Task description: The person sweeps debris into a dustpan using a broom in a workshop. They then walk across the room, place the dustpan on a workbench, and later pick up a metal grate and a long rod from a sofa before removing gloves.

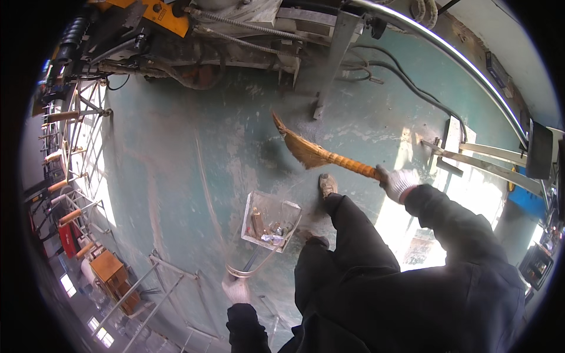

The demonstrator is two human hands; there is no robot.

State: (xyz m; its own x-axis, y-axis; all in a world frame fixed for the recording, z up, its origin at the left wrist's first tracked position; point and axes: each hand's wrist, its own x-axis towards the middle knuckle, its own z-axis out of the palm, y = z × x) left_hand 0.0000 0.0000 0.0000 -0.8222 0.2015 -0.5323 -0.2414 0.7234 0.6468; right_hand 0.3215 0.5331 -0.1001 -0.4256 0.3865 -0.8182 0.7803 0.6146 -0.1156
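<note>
The right hand [399,181], in a pale glove, was closed round the handle end of a straw broom [329,156], to the right of the dustpan [276,208] and farther out. The left hand [236,288], also gloved, gripped the dustpan by its long handle, on the near side of the pan. The broom's bristles pointed away beyond the dustpan; whether they touched the green floor [176,159] could not be told. Inside the dustpan lay a small heap of litter [272,233]. The person's shoe [328,185] stood just right of the dustpan. Well beyond the dustpan hung a metal bracket [338,62], with an orange machine part [158,15] farther left and a dark hose [406,79] to the right. A wooden box [107,267] stood well left of the dustpan.
</note>
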